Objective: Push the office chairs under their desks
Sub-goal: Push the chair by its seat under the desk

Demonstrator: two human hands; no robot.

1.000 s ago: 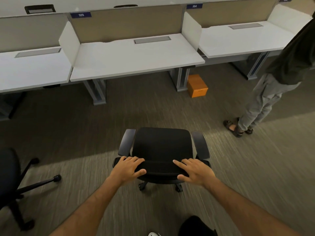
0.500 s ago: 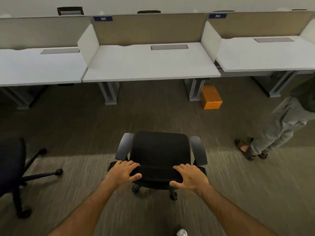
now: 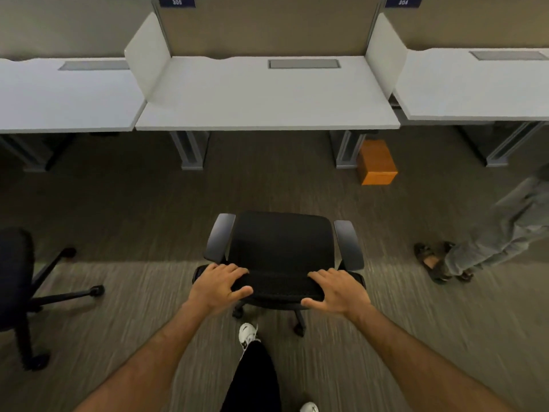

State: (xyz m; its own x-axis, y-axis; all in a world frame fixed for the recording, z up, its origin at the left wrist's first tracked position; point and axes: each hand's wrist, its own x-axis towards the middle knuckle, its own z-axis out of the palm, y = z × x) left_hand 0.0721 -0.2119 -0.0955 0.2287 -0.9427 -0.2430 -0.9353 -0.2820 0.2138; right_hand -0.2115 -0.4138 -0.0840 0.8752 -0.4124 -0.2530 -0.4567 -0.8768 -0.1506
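Spare chair (image 3: 15, 281): far left, out on the carpet, apart from any surface, not yet pushed in.
Left hand (image 3: 218, 285): clasped over the left end of the backrest top, thumb hooked behind.
Chair (image 3: 282, 248): centre, on the carpet, short of the middle surface (image 3: 267, 93); seat pointing at the gap between the legs, armrests running fore and aft.
Right hand (image 3: 338, 289): clasped over the right end of the backrest top.
Box (image 3: 376, 162): orange, beside the right leg.
Bystander (image 3: 475, 248): standing at right.
Progress: neither chair tucked; likely mid-push.

Partition tags (image 3: 177, 1) read "305" and "304".
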